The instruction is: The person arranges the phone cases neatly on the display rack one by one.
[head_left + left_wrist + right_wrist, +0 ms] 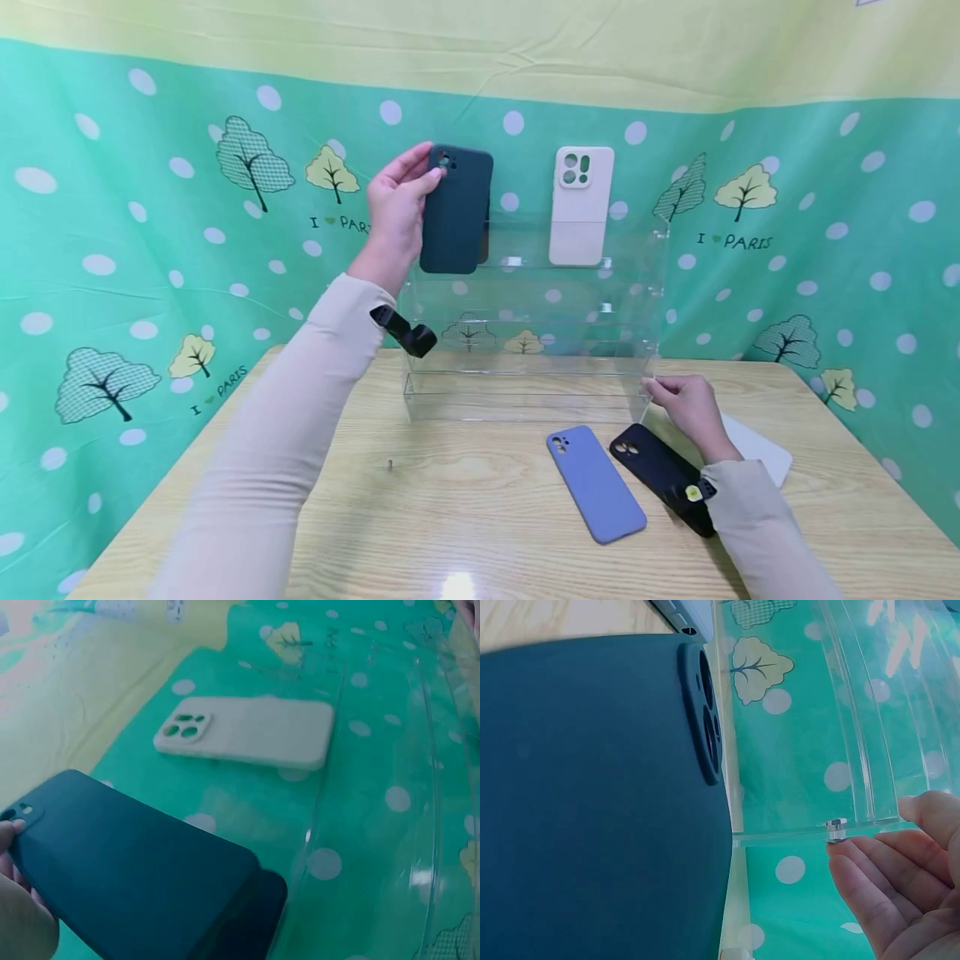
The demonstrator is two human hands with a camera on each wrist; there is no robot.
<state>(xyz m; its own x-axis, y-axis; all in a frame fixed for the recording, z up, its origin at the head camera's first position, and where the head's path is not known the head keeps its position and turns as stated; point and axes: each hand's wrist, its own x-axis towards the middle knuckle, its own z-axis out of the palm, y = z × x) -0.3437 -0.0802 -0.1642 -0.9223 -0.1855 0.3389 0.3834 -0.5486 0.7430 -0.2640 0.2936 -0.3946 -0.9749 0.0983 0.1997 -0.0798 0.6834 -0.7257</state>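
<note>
My left hand [399, 210] pinches a dark teal phone case [457, 212] by its upper left corner, upright before the top of a clear tiered stand [525, 407]. Another dark case [251, 919] shows partly behind it in the left wrist view; the rest is hidden. A cream case [579, 225] stands on the stand's upper tier, to the right. At the stand's lower right side, my right hand [692, 410] grips the clear side edge, thumb on one face and fingers on the other in the right wrist view.
On the wooden table [450, 500] lie a lavender-blue case [597, 485], a black case [660, 475] partly under my right wrist, and a white case [759, 448] partly behind my right forearm. A patterned green cloth [187, 275] hangs behind the stand.
</note>
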